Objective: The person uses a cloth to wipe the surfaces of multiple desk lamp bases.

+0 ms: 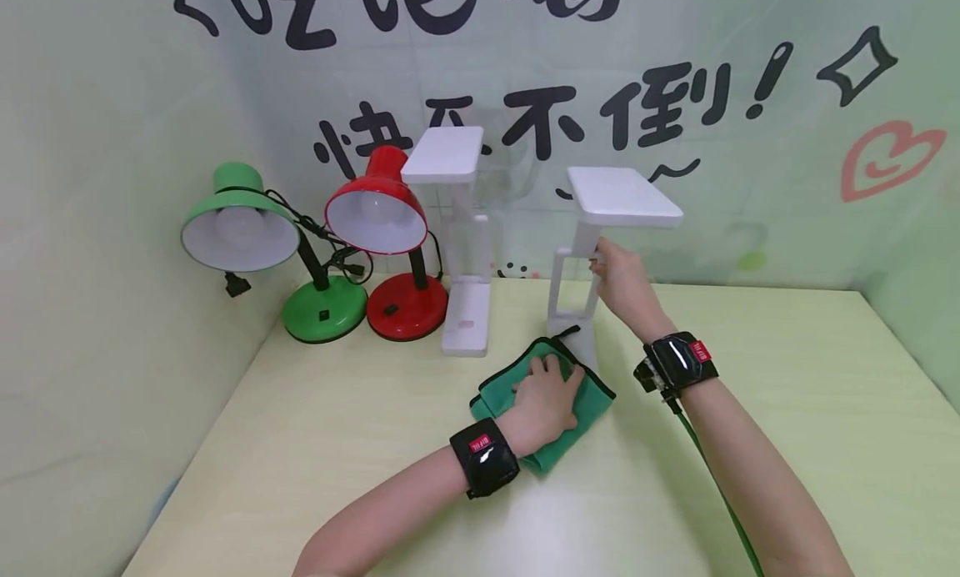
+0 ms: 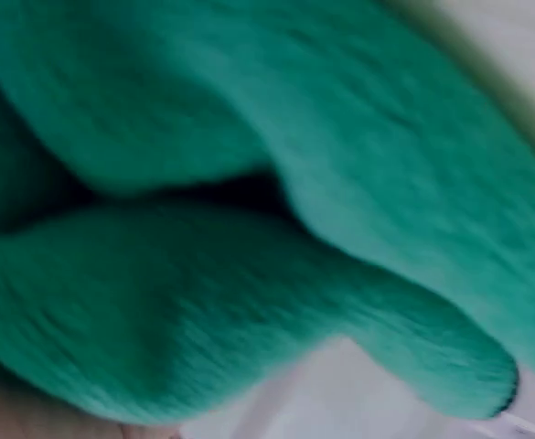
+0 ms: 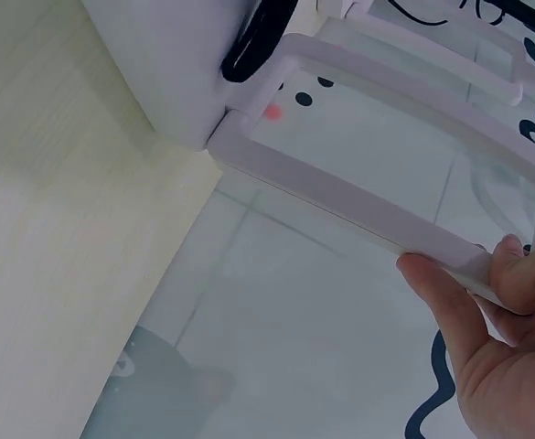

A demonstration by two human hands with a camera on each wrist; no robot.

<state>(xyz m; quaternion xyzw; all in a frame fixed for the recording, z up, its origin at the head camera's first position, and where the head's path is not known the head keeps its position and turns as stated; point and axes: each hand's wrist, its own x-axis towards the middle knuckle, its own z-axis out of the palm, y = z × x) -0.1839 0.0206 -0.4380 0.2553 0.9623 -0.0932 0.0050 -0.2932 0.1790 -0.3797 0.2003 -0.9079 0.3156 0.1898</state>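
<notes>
A folded green cloth (image 1: 592,403) with dark edging lies over the front of a white desk lamp's base (image 1: 581,343). My left hand (image 1: 546,400) holds it from above, fingers spread and bent into it. Loose folds of the cloth (image 2: 203,293) fill the left wrist view and hide the fingertips. Farther back, my right hand (image 1: 626,281) grips the upright frame of the same white lamp (image 1: 622,198). The right wrist view shows the thumb and fingers (image 3: 445,302) pinching one side of that pale frame (image 3: 340,197), close to its upper end.
To the left stand a second white lamp (image 1: 468,318), a red lamp (image 1: 408,306) and a green lamp (image 1: 326,310) with a bundled black cord. The pale table (image 1: 360,444) ends at a printed wall sheet (image 1: 750,160) behind the lamps.
</notes>
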